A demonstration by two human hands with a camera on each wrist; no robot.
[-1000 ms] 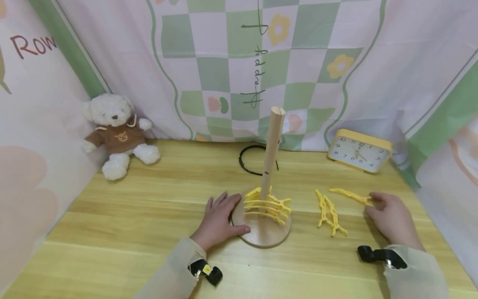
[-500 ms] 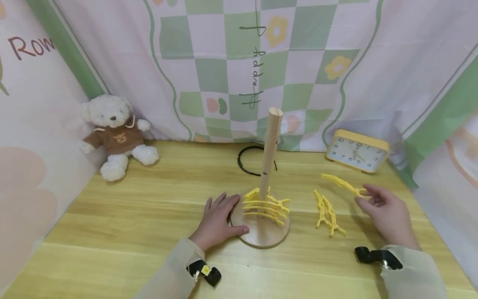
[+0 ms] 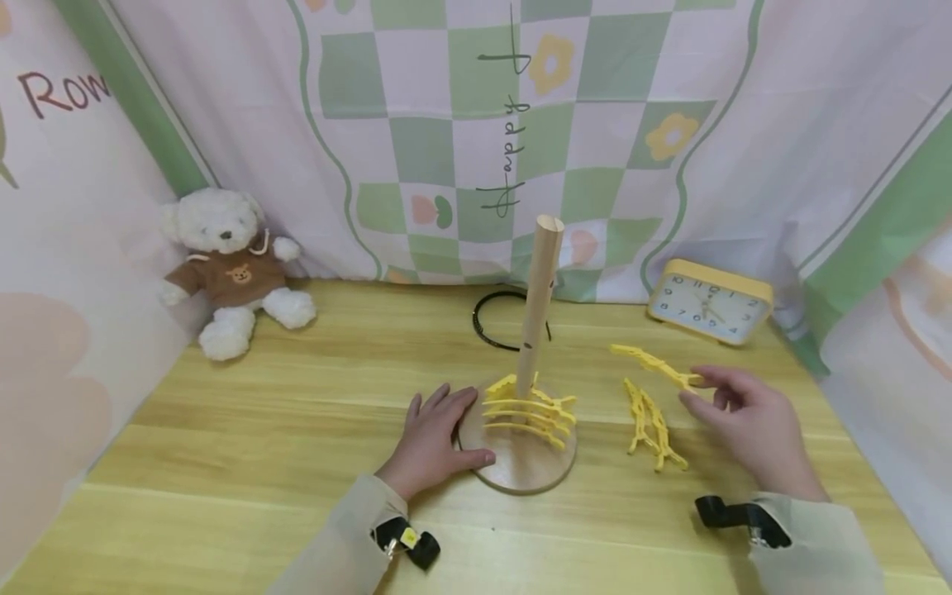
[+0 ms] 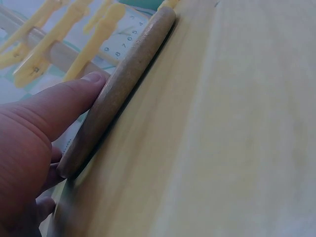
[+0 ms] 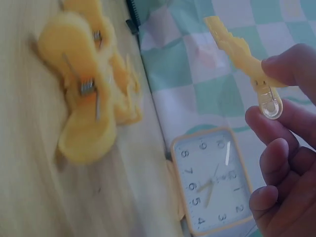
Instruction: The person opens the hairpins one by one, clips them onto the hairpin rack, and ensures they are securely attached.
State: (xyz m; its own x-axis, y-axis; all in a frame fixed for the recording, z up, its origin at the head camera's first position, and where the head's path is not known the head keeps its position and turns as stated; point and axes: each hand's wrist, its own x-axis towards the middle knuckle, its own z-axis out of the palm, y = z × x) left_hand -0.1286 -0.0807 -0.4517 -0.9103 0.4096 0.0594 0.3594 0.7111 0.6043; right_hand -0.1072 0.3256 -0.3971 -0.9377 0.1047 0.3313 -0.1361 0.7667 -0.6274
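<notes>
A wooden post (image 3: 540, 306) stands on a round wooden base (image 3: 521, 475), with several yellow clips (image 3: 530, 413) around its lower part. My left hand (image 3: 431, 446) rests at the base's left edge, fingers spread and thumb on the rim; the left wrist view shows the thumb against the base (image 4: 123, 84). My right hand (image 3: 754, 426) pinches one yellow clip (image 3: 650, 361) by its handle end, raised above the table. In the right wrist view that clip (image 5: 242, 57) is between thumb and fingers. Two more yellow clips (image 3: 654, 426) lie right of the base.
Behind the post lies a thin black loop (image 3: 479, 322). A yellow-framed clock (image 3: 710, 302) stands at the back right, and a white plush bear (image 3: 238, 273) in a brown top sits at the back left. A patterned curtain (image 3: 424, 149) hangs behind the table (image 3: 245, 463).
My right hand has lifted the clip from the table and moved it left, over the area behind the two lying clips. My left hand has stayed at the base.
</notes>
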